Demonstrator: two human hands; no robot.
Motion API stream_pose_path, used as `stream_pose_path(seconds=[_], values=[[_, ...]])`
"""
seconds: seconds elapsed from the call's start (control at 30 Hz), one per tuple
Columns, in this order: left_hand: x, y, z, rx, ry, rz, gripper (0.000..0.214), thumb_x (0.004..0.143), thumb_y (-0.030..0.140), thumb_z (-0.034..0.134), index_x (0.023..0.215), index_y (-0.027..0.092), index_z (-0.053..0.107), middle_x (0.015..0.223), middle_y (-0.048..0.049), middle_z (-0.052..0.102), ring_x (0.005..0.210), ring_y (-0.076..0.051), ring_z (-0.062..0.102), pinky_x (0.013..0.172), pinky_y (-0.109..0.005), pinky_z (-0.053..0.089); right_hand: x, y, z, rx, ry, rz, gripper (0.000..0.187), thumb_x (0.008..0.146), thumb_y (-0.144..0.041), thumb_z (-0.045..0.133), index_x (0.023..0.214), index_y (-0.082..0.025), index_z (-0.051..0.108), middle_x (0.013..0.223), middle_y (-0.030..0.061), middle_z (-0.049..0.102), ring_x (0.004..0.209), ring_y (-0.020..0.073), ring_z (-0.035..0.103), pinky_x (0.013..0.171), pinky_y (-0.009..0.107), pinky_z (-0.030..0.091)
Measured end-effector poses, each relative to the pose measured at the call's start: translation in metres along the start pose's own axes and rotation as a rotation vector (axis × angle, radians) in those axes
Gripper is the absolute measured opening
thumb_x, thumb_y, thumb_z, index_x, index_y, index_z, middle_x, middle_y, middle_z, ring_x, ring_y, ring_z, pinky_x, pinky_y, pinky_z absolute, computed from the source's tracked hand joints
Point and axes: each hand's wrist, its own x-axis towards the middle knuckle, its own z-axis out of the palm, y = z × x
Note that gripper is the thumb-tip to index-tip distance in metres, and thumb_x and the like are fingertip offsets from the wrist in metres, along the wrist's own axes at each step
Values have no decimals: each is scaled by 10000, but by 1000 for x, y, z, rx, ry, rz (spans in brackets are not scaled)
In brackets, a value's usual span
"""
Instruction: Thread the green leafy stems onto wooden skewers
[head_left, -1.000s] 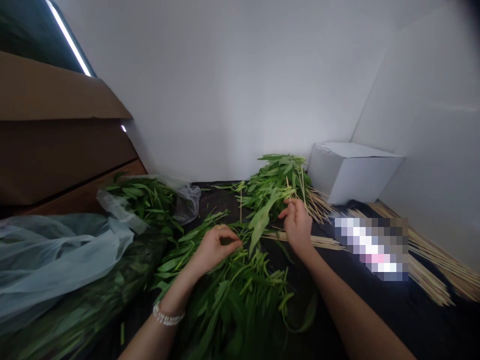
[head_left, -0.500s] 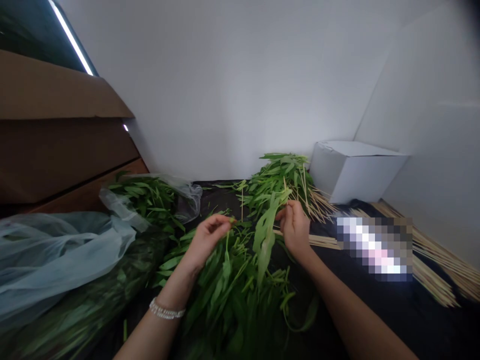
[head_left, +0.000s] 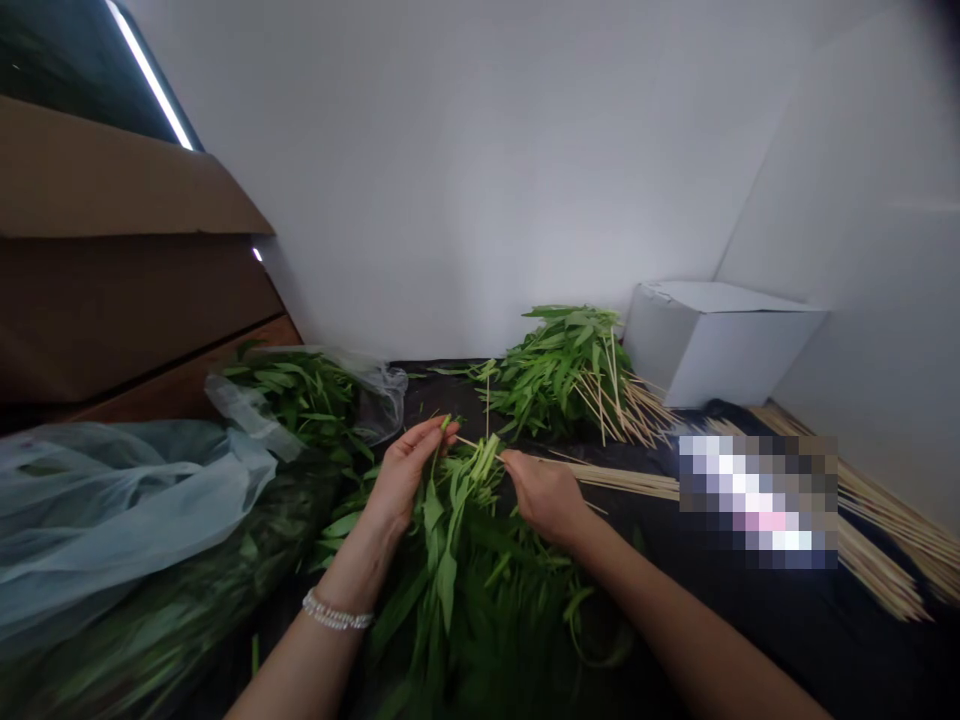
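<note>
Currently, the left hand (head_left: 400,472) pinches a stem (head_left: 445,424); the right hand (head_left: 551,497) has its fingers (head_left: 519,474) closed round a stick (head_left: 466,441)

Head-worn view, facing forward, angled down

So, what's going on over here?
A person is working with greens and thin sticks by hand. The left hand pinches a green stem, while the right hand holds a stick that seems to run through some leafy stems. Behind them, a pile of greens with sticks poking out lies beside a white box. More sticks lie to the right.
</note>
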Motion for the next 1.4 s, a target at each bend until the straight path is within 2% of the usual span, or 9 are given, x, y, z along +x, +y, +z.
stream_pose_path(seconds=[0.13,0.37,0.73,1.0,1.4], values=[[0,-4,0,69,-31,29,376,635,332,822,958,165,723,965,-85,757,758,-135,688,721,-229,527,1,-1,-2,-17,-60,14,264,928,-155,361,1092,-166,568,819,47,680,710,156,637,619,233,401],[-2,-7,0,111,-46,44,380,617,380,824,904,153,720,854,-73,759,770,-164,693,782,-289,527,2,-2,-3,-44,-85,38,251,921,-153,379,1085,-168,569,812,41,678,707,160,635,596,244,384],[-1,-10,-1,101,-57,49,341,646,349,815,903,146,722,857,-74,757,745,-150,678,755,-275,521,3,-5,-6,-52,-151,80,264,931,-156,369,1100,-174,571,860,53,690,759,157,647,616,230,389],[1,-11,-1,118,-36,89,332,643,352,815,891,149,728,834,-70,757,798,-166,685,815,-285,503,3,-5,-6,-46,-146,87,272,929,-161,372,1112,-175,573,888,60,694,771,157,649,624,231,401],[-1,-11,1,192,-30,118,360,619,361,827,883,138,727,825,-79,763,758,-172,693,792,-292,514,3,-9,-4,-40,-176,126,284,942,-177,347,1119,-178,569,917,69,702,801,163,660,649,232,412]])
